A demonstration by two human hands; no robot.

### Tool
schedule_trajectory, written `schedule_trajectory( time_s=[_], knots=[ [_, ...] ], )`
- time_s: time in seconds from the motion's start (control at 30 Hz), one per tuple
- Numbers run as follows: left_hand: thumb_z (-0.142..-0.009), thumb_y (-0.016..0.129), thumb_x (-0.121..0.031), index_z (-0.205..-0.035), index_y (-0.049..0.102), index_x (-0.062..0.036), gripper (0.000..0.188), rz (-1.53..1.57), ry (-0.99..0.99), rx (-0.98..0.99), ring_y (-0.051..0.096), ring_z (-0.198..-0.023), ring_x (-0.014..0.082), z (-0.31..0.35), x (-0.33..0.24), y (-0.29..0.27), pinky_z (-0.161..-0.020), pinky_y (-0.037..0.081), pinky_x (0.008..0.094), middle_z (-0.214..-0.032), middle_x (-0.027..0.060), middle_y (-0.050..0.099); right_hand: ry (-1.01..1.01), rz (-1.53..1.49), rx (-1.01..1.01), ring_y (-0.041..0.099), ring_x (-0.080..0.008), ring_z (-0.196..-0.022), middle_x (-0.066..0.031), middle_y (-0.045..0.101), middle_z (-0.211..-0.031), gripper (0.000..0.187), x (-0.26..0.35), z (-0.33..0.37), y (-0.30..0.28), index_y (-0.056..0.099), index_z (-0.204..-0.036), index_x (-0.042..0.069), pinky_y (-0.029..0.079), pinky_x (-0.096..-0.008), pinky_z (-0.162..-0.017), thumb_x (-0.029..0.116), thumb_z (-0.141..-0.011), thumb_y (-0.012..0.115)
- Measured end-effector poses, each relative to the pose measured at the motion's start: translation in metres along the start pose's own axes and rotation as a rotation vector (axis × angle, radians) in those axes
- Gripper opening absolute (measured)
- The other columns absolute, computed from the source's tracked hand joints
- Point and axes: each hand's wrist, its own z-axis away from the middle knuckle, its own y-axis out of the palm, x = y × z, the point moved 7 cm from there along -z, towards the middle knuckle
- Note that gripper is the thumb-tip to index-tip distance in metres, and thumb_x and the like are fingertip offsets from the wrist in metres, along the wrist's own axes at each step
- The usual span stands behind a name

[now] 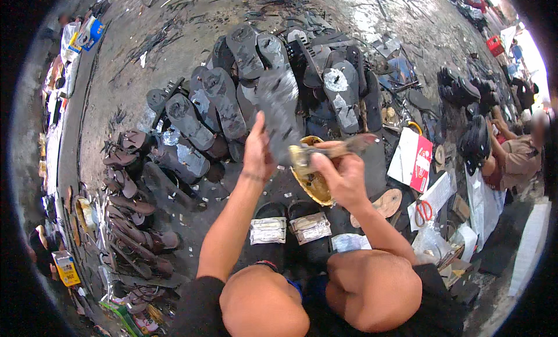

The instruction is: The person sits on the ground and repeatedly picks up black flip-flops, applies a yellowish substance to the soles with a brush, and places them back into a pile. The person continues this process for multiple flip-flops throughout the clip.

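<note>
My left hand (pixel 258 154) grips a dark grey shoe sole (pixel 278 107) by its left edge; the sole is smeared by motion. A brush (pixel 359 143) is held in my right hand (pixel 347 177), its handle pointing right and its yellowish, crusted end close to the sole's lower edge. Just beneath the brush sits a bowl (pixel 317 193) caked with yellow-brown residue, partly hidden by my right hand. Beyond both hands lies a heap of dark soles (pixel 221 98), several with shiny grey patches on top.
Dark sandals (pixel 131 203) are piled at the left. At the right lie red-handled scissors (pixel 424 212), a red and white carton piece (pixel 411 159) and a tan insole (pixel 383 206). Another person (pixel 517 157) sits at the far right beside black footwear (pixel 474 139).
</note>
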Motion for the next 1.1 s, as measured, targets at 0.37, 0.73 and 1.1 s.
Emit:
schedule_trajectory(
  time_s=[0.37, 0.73, 1.1],
  knots=[
    [-0.106, 0.054, -0.029, -0.106, 0.07, -0.0033, 0.031, -0.463, 0.393, -0.401, 0.066, -0.097, 0.0136, 0.109, -0.002, -0.161, -0.088, 0.053, 0.0303, -0.106, 0.0056, 0.071, -0.303, 0.971, -0.106, 0.063, -0.0288, -0.091, -0.0082, 0.07, -0.1, 0.024, -0.052, 0.028, -0.03, 0.072, -0.11, 0.01, 0.048, -0.0409, -0.086, 0.02, -0.089, 0.074],
    [-0.077, 0.083, -0.035, -0.15, 0.032, -0.0037, 0.095, -2.101, -0.113, -1.687, 0.035, -0.142, 0.0346, 0.369, -0.207, -0.314, -0.112, 0.035, 0.047, -0.157, 0.0146, 0.033, 0.215, 1.305, 0.427, 0.062, -0.043, -0.101, -0.0229, 0.067, -0.101, 0.031, -0.058, 0.05, -0.054, 0.068, -0.106, 0.001, 0.048, -0.0485, -0.088, 0.025, -0.087, 0.071],
    [-0.075, 0.049, 0.015, -0.148, 0.035, -0.0021, 0.076, -1.49, 0.7, -1.307, 0.049, -0.135, 0.0392, 0.46, -0.208, -0.269, -0.111, 0.041, 0.0449, -0.144, 0.0258, 0.05, 0.155, 1.181, 0.204, 0.062, -0.0479, -0.094, -0.0287, 0.066, -0.099, 0.039, -0.065, 0.068, -0.054, 0.068, -0.111, 0.004, 0.047, -0.0557, -0.082, 0.034, -0.087, 0.071]
  ],
)
